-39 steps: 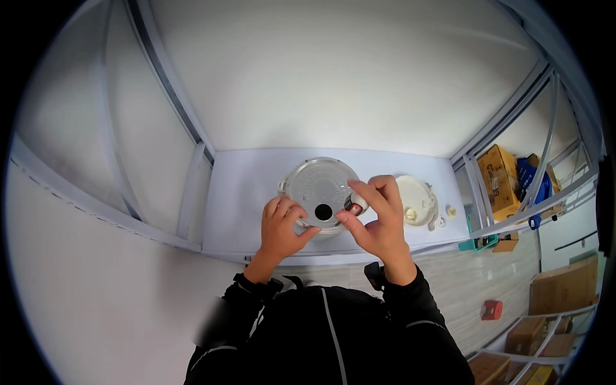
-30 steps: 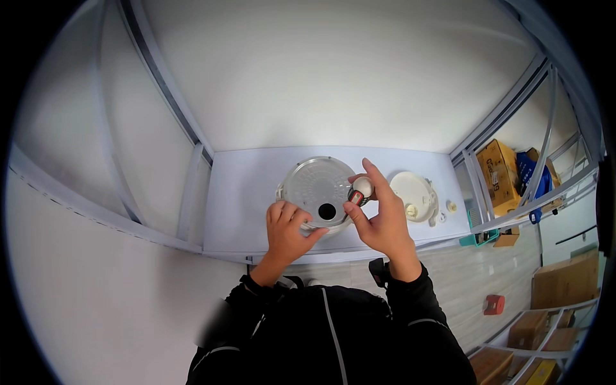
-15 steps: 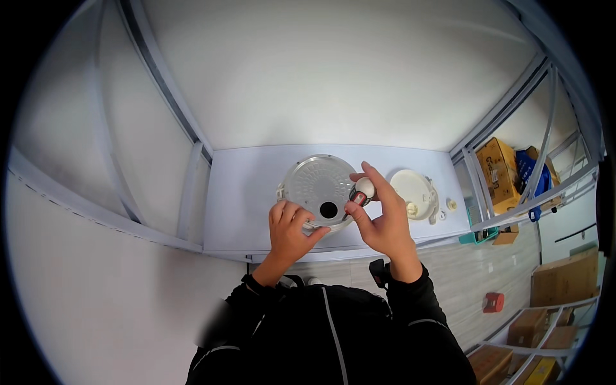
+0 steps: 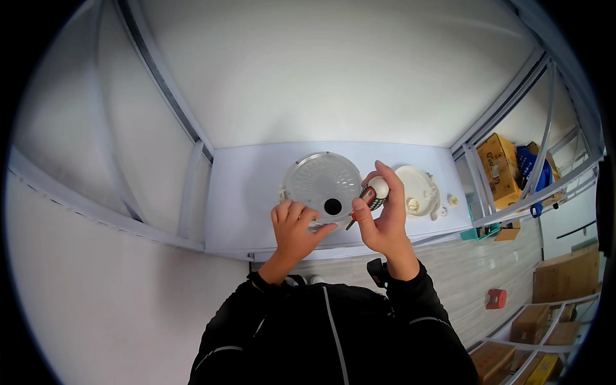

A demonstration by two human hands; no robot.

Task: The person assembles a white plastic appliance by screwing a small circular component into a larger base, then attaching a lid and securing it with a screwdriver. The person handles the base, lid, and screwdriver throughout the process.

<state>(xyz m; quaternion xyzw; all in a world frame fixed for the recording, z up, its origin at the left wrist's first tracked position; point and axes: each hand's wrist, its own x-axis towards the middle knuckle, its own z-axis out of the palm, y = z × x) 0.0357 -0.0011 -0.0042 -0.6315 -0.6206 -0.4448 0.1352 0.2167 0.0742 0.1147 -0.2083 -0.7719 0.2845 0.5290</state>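
White desk [image 4: 240,215] against a pale wall [image 4: 333,77], and there mid-desk sits a round, glossy, patterned cover [image 4: 321,176] with a black disc [image 4: 332,206]. Left hand [image 4: 295,230] half-curled at its near rim, grip unclear! Right hand [image 4: 387,221] pinches a red-and-black, white-ended screwdriver [image 4: 373,192] just beside it. Farther right, a shallow white dish [image 4: 416,185]; beyond, cardboard boxes [image 4: 497,168].

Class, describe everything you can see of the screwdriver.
The screwdriver has a thick red-and-black handle, seemingly plastic, with a rounded white end. Its thin dark shaft slants toward the picture's lower left. The right hand grips the handle, right of the round silver disc. Whether the tip touches anything is unclear.
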